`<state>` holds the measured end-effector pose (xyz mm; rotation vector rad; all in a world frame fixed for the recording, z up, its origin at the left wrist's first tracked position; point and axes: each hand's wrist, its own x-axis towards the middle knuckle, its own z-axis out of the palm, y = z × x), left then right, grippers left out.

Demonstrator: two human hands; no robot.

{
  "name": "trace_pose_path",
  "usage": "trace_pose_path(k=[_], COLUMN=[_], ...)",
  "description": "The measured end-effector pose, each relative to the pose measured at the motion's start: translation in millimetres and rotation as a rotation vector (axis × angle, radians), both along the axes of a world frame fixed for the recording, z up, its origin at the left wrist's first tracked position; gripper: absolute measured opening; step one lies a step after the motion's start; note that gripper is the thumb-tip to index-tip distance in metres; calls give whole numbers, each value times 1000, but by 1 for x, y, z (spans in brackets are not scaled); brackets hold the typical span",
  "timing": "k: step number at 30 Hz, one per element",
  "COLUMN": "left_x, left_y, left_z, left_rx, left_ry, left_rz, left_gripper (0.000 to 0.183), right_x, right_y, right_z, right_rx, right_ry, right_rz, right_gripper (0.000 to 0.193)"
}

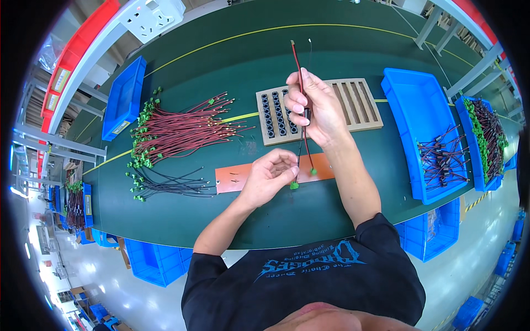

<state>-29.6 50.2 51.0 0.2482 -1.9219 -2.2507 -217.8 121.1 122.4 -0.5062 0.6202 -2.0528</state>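
Raised over the bench, my right hand (320, 107) is closed around a red wire (297, 62) and a small black cylinder (307, 115). A thin dark wire with a pale tip (310, 41) also rises from that hand. Lower and to the left, my left hand (268, 177) pinches a black wire (300, 151) between thumb and fingers. Green connectors (294, 186) hang at the lower ends of the wires, over an orange strip (232, 179) lying on the bench. Whether the wires pass through the cylinder is hidden by my right fingers.
Behind my right hand lies a wooden slotted tray (369, 105) with rows of black cylinders (270, 113). Red wires (182, 129) and fewer black wires (171, 183) lie at left. Blue bins (406, 105) stand at both sides; a power socket (149, 19) is at upper left.
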Motion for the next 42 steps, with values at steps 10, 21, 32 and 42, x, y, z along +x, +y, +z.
trace_pose_path(k=[10, 21, 32, 42], left_x=[-31, -29, -38, -41], left_y=[-13, -18, 23, 1], left_z=[16, 29, 13, 28], left_rx=[299, 259, 69, 14], left_ry=[-23, -46, 128, 189], left_rz=[51, 34, 136, 141], left_gripper=[19, 21, 33, 37], right_x=[16, 25, 18, 16], right_y=[-12, -8, -10, -11], right_z=[-8, -1, -4, -7], right_rx=[12, 517, 113, -66], right_ry=[-66, 874, 267, 252], right_rz=[31, -342, -331, -175], right_gripper=[35, 34, 40, 34])
